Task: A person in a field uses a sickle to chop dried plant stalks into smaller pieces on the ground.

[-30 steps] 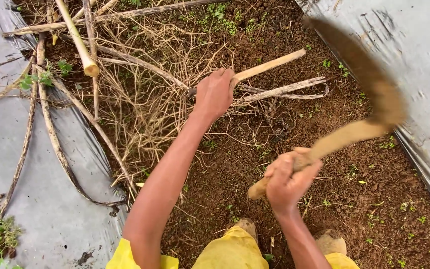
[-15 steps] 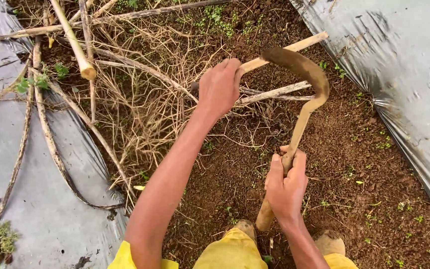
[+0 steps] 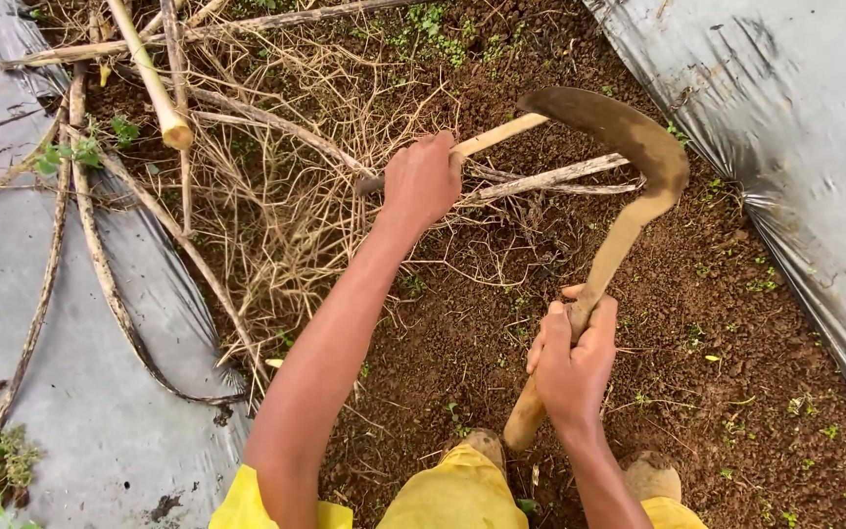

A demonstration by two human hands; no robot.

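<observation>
Sickle [image 3: 629, 147] gripped by right hand [image 3: 572, 358], blade far; left hand [image 3: 421, 181] clenches stick [image 3: 497, 135]; stick uncut, dry brush [image 3: 276, 186] uncleared.

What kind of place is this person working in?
Most likely a farm plot or garden bed outdoors. Bare brown soil runs between sheets of grey plastic mulch, dry cut stalks lie in a heap, and the right hand holds a curved sickle.

Light: soft, even daylight, bright all over.
Shadows: faint, hardly any.
Glare: pale shine on the grey plastic ground sheet [image 3: 795, 147].
Sharpness: clear, no blur.
</observation>
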